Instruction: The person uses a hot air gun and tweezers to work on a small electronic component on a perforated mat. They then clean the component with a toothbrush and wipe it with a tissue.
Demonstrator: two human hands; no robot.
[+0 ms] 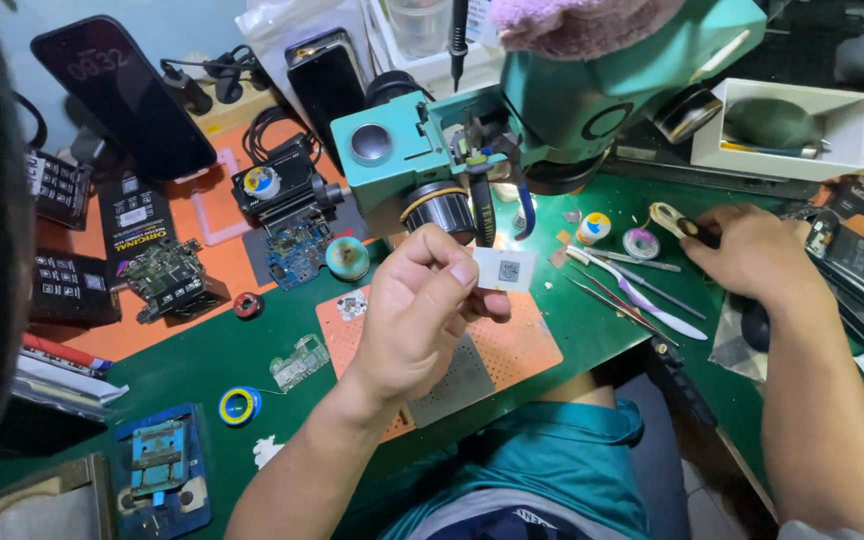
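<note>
Fingertips of the left hand (417,310) pinch a small white stencil plate (504,269), long axis running left-right, while the right hand (742,250) grips tweezers (674,222) far right.

Phone repair workshop: teal microscope (552,110), bare circuit boards (297,248), tweezers (642,290), phones (122,95) crowding green bench mat (202,350).

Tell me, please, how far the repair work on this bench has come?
Done, it seems: circuit boards lie bare on the orange mat. In hand: the left hand pinches a small white stencil plate under the green microscope; the right hand rests by the tweezers. Left: the boards remain outside any phone, so reassembly looks not yet begun.
</note>
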